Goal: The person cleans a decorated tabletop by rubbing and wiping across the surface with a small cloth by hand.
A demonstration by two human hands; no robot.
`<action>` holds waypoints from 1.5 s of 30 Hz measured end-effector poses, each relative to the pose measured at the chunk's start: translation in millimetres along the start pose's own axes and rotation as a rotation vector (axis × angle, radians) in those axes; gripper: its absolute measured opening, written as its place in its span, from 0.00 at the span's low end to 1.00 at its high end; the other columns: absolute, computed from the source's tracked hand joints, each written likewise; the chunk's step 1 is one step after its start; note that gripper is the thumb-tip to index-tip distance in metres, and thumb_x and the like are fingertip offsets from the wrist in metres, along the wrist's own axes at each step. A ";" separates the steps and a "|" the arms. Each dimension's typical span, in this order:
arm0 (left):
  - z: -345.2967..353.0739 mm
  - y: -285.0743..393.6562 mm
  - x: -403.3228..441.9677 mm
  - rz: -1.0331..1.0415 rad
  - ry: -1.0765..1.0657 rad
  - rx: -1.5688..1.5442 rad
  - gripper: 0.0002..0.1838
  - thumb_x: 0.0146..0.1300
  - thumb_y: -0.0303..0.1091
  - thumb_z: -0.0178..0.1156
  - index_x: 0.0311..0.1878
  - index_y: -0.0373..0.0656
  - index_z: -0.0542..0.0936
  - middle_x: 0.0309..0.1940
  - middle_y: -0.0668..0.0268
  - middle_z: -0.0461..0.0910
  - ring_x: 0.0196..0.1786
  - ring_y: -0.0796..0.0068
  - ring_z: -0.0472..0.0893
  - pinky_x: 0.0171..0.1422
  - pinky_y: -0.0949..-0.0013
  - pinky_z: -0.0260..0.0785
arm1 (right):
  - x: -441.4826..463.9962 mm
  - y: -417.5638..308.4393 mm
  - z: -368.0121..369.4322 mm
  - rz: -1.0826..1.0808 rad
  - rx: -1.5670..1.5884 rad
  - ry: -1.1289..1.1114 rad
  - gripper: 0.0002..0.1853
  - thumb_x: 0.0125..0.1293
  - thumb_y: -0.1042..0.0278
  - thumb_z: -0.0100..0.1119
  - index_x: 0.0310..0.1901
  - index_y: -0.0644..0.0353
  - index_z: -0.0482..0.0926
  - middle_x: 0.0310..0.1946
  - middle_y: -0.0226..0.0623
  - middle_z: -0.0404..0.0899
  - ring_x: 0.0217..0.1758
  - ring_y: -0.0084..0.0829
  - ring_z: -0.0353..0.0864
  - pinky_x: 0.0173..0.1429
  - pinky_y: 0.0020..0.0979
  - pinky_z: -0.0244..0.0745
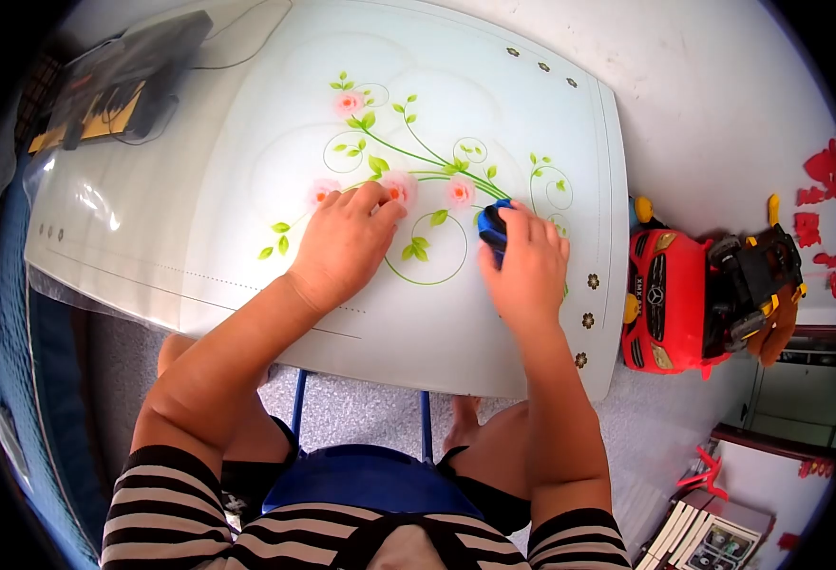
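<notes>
A white glass-topped table (456,342) with a print of pink flowers and green vines fills the middle of the view. My right hand (529,261) is closed around a small blue and black object (494,228), which rests at the lower end of the printed stems. My left hand (350,233) lies on the tabletop to the left, over the edge of a large pink flower print. Its fingers are bent and close together, and whether anything is under them is hidden.
A red toy car (670,299) and a black and yellow toy (755,285) stand right of the table. A plastic-covered dark item (119,85) lies at the back left. A blue stool (370,480) is under me.
</notes>
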State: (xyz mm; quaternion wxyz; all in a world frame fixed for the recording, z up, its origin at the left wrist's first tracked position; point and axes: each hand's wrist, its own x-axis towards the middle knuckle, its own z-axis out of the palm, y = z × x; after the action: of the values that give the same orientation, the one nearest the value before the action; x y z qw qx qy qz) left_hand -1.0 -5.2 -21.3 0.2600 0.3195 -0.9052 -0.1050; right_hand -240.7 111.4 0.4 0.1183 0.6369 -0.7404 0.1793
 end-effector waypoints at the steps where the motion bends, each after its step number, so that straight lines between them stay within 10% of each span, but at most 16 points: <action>1: -0.8 0.1 0.0 0.001 0.000 0.000 0.13 0.69 0.27 0.71 0.55 0.48 0.86 0.53 0.63 0.83 0.54 0.57 0.86 0.61 0.53 0.79 | -1.7 -6.6 -0.5 -0.031 -0.014 0.014 0.29 0.57 0.66 0.81 0.61 0.53 0.83 0.67 0.39 0.86 0.65 0.45 0.82 0.66 0.50 0.71; 8: 1.9 -0.9 -0.5 0.009 0.014 -0.002 0.13 0.68 0.27 0.71 0.54 0.47 0.86 0.53 0.63 0.83 0.53 0.57 0.86 0.61 0.53 0.79 | -16.0 -51.1 -7.2 -0.364 0.251 -0.041 0.31 0.48 0.70 0.81 0.58 0.53 0.83 0.63 0.35 0.87 0.61 0.40 0.82 0.60 0.47 0.71; 19: -1.5 0.7 -0.1 0.012 0.007 -0.008 0.12 0.69 0.28 0.70 0.54 0.47 0.86 0.53 0.63 0.83 0.53 0.56 0.86 0.62 0.54 0.79 | 2.4 0.3 0.0 -0.010 0.010 0.001 0.36 0.48 0.72 0.85 0.63 0.53 0.83 0.61 0.35 0.88 0.61 0.42 0.83 0.62 0.47 0.73; 31: 2.2 -0.8 -1.0 0.012 0.018 -0.001 0.13 0.67 0.27 0.71 0.54 0.47 0.85 0.53 0.62 0.83 0.53 0.56 0.86 0.61 0.53 0.79 | -22.5 -59.9 -13.7 -0.375 0.263 -0.095 0.35 0.46 0.71 0.81 0.62 0.55 0.86 0.65 0.31 0.86 0.59 0.39 0.81 0.59 0.45 0.73; 45: -0.6 0.8 0.0 0.007 0.009 -0.008 0.12 0.69 0.28 0.70 0.54 0.48 0.85 0.54 0.62 0.83 0.54 0.56 0.86 0.62 0.53 0.79 | -2.3 -15.5 -7.5 -0.138 0.045 0.001 0.35 0.48 0.71 0.84 0.62 0.56 0.85 0.63 0.32 0.88 0.59 0.41 0.83 0.63 0.47 0.75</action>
State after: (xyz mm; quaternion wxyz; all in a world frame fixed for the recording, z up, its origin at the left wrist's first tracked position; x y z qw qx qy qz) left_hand -1.1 -4.5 -20.5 0.2657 0.3158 -0.9046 -0.1063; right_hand -225.4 114.6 8.1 0.1164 0.6888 -0.6905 0.1875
